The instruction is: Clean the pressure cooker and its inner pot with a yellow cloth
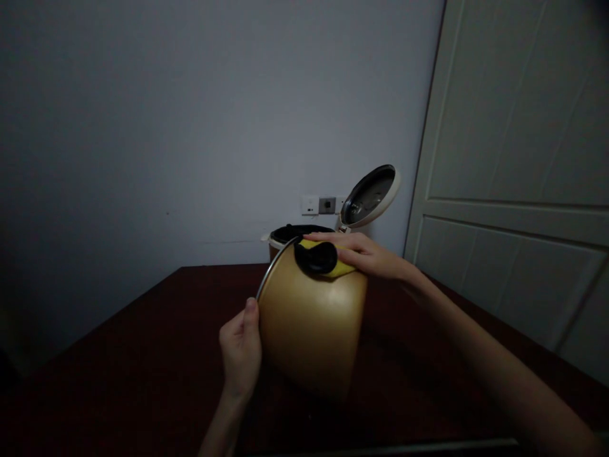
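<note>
A gold rice cooker inner pot (pixel 311 324) is held tilted on its side above the dark table, its rim facing left. My left hand (pixel 242 343) grips the rim at the lower left, thumb on the outer edge. Against the upper outside wall, by the black handle (pixel 316 258), my right hand (pixel 368 254) presses a yellow cloth (pixel 343 269). The fingers of that hand are closed over the cloth and partly hidden. The pot's inside is out of sight.
Behind the pot stands a rice cooker body (pixel 276 244), with its lid (pixel 373 197) raised. Wall sockets (pixel 326 205) are behind it. A pale panelled door (pixel 514 190) rises on the right. The dark red table (pixel 157 330) reaches to the wall.
</note>
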The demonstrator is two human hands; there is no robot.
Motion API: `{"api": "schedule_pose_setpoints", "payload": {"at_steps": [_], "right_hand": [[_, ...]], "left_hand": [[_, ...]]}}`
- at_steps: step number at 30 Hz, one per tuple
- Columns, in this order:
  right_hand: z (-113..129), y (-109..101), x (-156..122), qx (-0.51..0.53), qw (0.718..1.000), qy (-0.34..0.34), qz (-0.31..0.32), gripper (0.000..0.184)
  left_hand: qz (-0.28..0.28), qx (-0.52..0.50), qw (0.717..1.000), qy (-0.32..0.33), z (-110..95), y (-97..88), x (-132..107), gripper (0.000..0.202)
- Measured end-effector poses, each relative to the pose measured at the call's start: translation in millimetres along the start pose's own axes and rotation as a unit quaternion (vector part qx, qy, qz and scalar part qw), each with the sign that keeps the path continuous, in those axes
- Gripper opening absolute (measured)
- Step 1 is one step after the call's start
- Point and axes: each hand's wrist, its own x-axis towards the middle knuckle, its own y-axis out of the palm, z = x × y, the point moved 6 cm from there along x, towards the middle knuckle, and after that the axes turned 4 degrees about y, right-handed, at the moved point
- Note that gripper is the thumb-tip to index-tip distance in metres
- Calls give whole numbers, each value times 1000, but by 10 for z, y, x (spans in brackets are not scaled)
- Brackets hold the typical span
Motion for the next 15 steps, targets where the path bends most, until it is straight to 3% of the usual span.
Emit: {"api": "schedule_pose_setpoints", "payload": {"at_steps": [2, 4, 6, 8, 10, 12, 15], "right_hand": [[-324, -35, -45, 92, 993, 70, -35, 41], [-655, -14, -136, 183, 965, 166, -91, 41], [-933, 91, -275, 297, 906, 265, -145, 39], [-1091, 245, -416, 411, 833, 319, -189, 39], [-1145, 363, -536, 486, 777, 320, -240, 39], [-1153, 428, -644, 513, 750, 293, -296, 39], [-1164, 477, -806, 449, 766, 270, -373, 44]], "left_hand": [[-4, -37, 998, -44, 81, -1, -6, 52], [-13, -87, 991, -96, 167, 17, -13, 49], [-29, -137, 979, -152, 249, 44, -24, 46], [-47, -174, 963, -201, 313, 68, -40, 43], [-67, -193, 949, -241, 362, 82, -62, 36], [-83, -204, 935, -278, 411, 98, -91, 29], [-98, -227, 915, -319, 507, 136, -130, 23]]}}
